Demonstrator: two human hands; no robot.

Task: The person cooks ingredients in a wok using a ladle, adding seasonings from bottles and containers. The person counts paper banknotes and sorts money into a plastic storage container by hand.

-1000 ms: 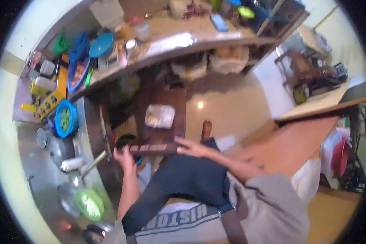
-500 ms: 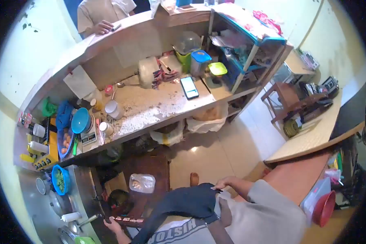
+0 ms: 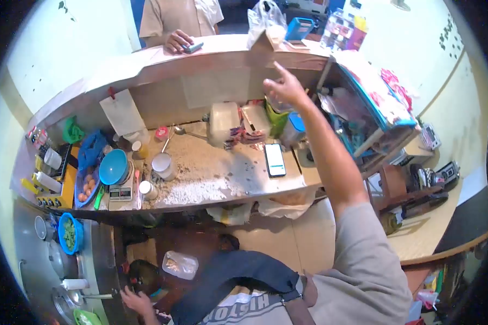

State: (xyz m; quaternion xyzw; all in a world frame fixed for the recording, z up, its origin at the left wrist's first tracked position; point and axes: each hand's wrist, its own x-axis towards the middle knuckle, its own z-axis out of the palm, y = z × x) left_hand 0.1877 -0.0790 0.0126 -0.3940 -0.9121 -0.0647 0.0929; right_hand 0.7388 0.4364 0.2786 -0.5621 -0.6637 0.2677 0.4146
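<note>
My right hand [image 3: 285, 88] is raised over the counter with the index finger stretched toward the raised ledge [image 3: 222, 56]. Nothing is in it; the arm crosses in front of the shelf rack. Beneath it, partly hidden, stand a green container [image 3: 277, 123] and a blue-lidded container [image 3: 294, 129]. Low at the left, my left hand [image 3: 137, 302] has its fingers spread and holds nothing. A dark pan [image 3: 145, 276] lies just above it, and a clear plastic tub [image 3: 180, 265] with pale pieces sits to its upper right. A phone [image 3: 275, 160] with a lit screen lies on the counter.
Behind the ledge stands a person whose hand [image 3: 179, 41] rests by a small device. On the counter's left are a blue bowl [image 3: 114, 168] on a scale [image 3: 121, 193] and a basket of eggs [image 3: 87, 188]. A blue basin [image 3: 71, 233] of greens stands lower left.
My right hand has gone from beside my body up over the counter, finger extended. My left hand has shifted slightly left. The view has tilted up, showing more of the ledge.
</note>
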